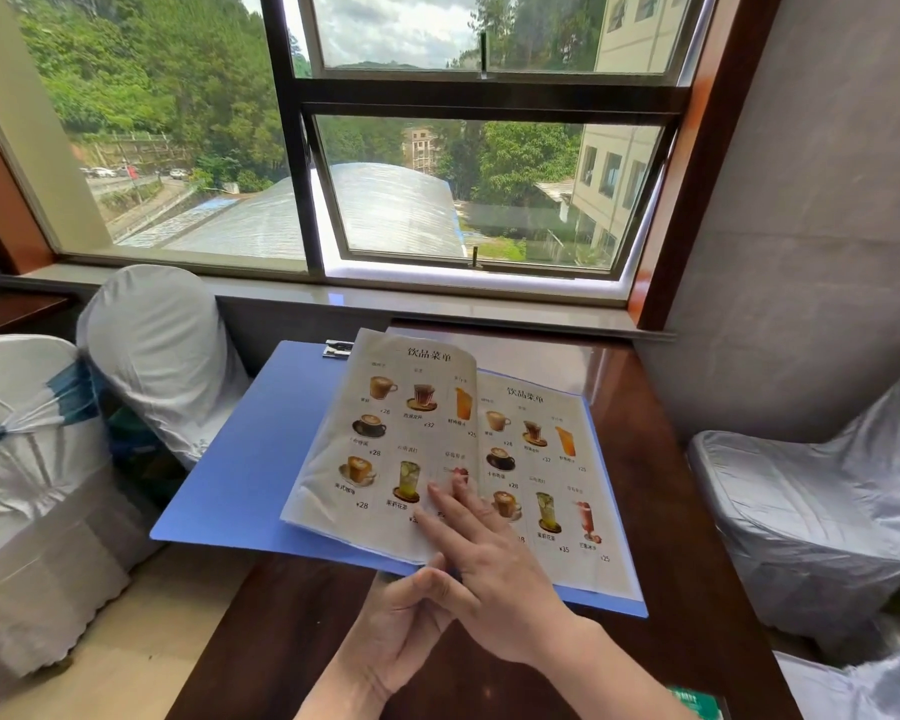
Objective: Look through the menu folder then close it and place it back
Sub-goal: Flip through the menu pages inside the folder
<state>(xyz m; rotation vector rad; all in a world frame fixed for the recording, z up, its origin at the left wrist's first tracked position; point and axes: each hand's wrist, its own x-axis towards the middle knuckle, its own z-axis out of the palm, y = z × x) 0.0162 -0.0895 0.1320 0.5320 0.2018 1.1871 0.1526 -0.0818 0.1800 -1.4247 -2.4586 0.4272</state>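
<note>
The blue menu folder [240,459] lies open in front of me across the dark wooden table [666,459], its right half on the tabletop toward the window edge while its open left cover juts out past the table's left edge, over the floor beside the covered chairs [157,345]. My right hand [494,563] rests on the drinks pages with fingers spread fairly wide, fingertips [437,493] pressing the lifted page [385,433] near its lower inner corner; it grips nothing, it only pins the sheet. My left hand [411,615] is at the folder's near edge, thumb over the edge and fingers curled beneath, so I take it to be pinching the folder's edge, though what the hidden fingers hold I cannot tell. I judge I am mid-leaf, still looking through. The page is bowed up and loose at its top, so a careless push from my fingertips could crease it or tear it at the metal clip [338,349] at the folder's far edge. The overhanging cover worries me more: if I lift my left hand, or close the folder from the wrong side, the weight off the left edge could tip the whole thing toward the floor. Closing with a page still bowed would fold it inside.
</note>
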